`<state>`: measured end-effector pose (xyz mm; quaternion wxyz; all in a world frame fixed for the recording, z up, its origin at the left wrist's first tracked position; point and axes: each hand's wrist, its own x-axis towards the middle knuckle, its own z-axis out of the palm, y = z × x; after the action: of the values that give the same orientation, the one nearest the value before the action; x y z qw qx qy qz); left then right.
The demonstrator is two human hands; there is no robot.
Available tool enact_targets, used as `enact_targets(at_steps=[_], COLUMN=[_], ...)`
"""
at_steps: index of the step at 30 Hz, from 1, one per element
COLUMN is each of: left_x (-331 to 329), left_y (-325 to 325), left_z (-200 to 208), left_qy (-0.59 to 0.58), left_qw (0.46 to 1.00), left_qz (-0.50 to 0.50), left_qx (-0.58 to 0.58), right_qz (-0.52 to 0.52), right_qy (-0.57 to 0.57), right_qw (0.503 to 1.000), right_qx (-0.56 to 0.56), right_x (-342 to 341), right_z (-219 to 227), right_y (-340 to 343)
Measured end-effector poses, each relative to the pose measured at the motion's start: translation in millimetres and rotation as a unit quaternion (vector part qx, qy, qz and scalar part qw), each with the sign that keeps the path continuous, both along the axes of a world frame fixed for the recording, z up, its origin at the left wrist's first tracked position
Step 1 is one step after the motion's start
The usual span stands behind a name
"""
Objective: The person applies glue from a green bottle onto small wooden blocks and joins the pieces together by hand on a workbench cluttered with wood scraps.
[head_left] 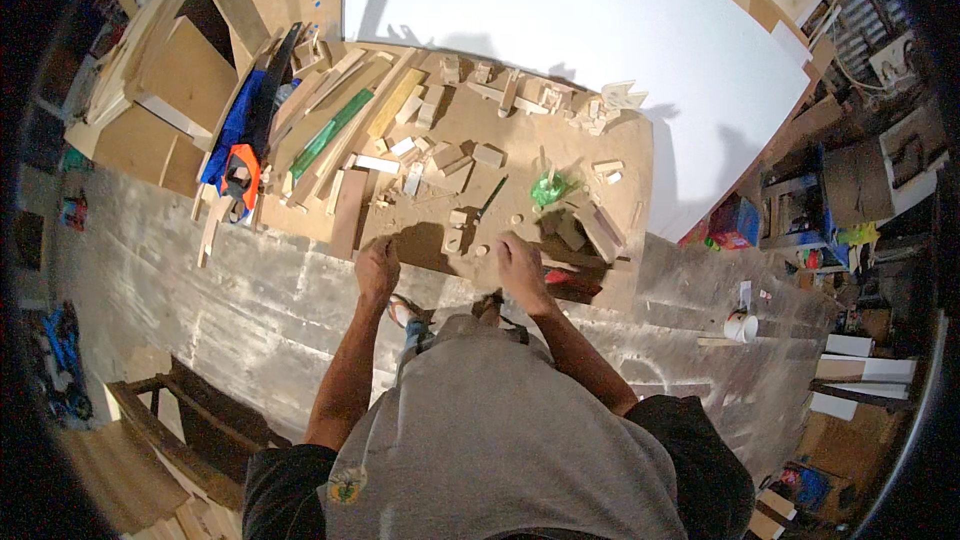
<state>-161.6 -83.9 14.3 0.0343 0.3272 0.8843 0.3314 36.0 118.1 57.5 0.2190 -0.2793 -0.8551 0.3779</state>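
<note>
Above the near edge of the wooden work table [420, 210], my left hand [377, 267] is closed, fingers curled in. My right hand [520, 265] is also closed, near the table's front edge. Whatever either hand may hold is hidden from view. Between them lies a small wooden block assembly [454, 237], with a round wooden disc [482, 250] beside it, close to my right hand. Farther in is a thin dark pencil-like stick [491, 198]. Left of it are loose wooden blocks [455, 168]. A green plastic container with sticks [548, 188] stands beyond my right hand.
A handsaw with an orange handle [240, 183] lies at the table's left, next to long wood strips [330, 140]. Small wooden models [590, 108] line the far side, before a large white board [560, 10]. A white bucket [740, 327] stands on the floor at right.
</note>
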Motion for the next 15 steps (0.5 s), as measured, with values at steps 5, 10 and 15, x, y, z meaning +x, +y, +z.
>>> enact_targets(at_steps=[5,10,15], left_x=[46.3,111.2,168.0], left_y=[-4.9,27.3,82.8], left_z=[-2.8,25.9,57.6], left_qy=[-0.070,-0.300,-0.402], left_qw=[0.994,0.952,0.882], left_qz=[0.081,-0.047,-0.243], left_qx=[0.027,-0.035,0.029], right_qz=[-0.036,-0.023,0.101], right_qy=[0.005,0.101,0.034], right_qw=[0.999,0.995,0.974], right_qx=[-0.035,-0.014,-0.198], right_x=[82.6,110.3,112.4], right_z=[-22.6,-42.9,-7.3], right_y=[-7.8,-0.4,6.2])
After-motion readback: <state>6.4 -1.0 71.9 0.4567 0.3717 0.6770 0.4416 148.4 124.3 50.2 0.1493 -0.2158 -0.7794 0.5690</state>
